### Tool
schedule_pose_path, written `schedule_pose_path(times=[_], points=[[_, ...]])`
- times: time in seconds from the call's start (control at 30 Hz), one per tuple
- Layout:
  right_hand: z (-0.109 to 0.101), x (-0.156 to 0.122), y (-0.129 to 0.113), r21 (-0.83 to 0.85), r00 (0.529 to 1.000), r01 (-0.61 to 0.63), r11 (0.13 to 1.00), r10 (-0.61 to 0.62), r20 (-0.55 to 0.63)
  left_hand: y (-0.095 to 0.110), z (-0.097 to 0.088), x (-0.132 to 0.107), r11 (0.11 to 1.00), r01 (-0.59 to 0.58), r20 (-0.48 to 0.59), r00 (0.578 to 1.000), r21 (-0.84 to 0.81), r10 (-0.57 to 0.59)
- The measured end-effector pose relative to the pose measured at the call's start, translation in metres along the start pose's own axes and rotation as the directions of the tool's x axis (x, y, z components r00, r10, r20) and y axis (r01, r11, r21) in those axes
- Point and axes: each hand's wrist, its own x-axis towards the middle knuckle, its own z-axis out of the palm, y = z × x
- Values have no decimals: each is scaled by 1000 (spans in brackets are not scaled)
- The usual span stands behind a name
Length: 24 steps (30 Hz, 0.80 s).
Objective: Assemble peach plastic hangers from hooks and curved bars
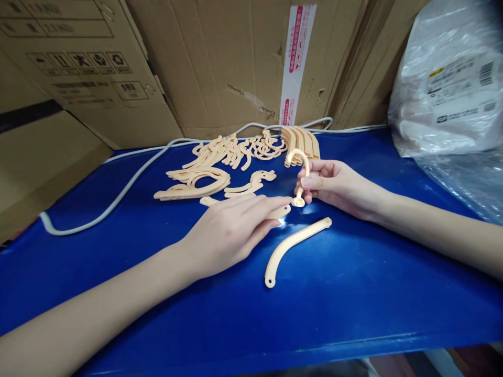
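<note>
My right hand (340,186) is closed on a cream plastic hanger hook (304,162), gripped by its stem. The hook's curve points up, and its round base hangs just above the blue table. My left hand (231,230) lies over a cream hanger arm (281,211), fingers across it and thumb along its near side. Most of this arm is hidden under the hand; both ends stick out. The left fingertips come close to the hook's base. Nearer to me, a loose curved hanger arm (293,243) with a hole at its end lies on the table.
Behind the hands are a heap of hooks (269,146), stacked arms (302,140), a pile of small curved pieces (216,151) and more curved arms (188,188). A white cable (133,193) crosses the blue table (373,293). Cardboard boxes (220,63) and a plastic bag (448,89) stand behind.
</note>
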Motion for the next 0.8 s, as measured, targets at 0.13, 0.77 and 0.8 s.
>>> schedule_pose_path(times=[0.13, 0.77, 0.8], points=[[-1, 0, 0, -42, 1000, 10, 999, -10, 13, 0, 2, -1, 999, -29, -10, 1000, 29, 29], [-1, -2, 1, -125, 991, 48, 991, -31, 131, 3, 0, -2, 997, -79, 14, 997, 12, 79], [-1, -2, 1, -129, 990, 43, 991, -25, 140, 3, 0, -1, 996, -89, 19, 996, 14, 89]])
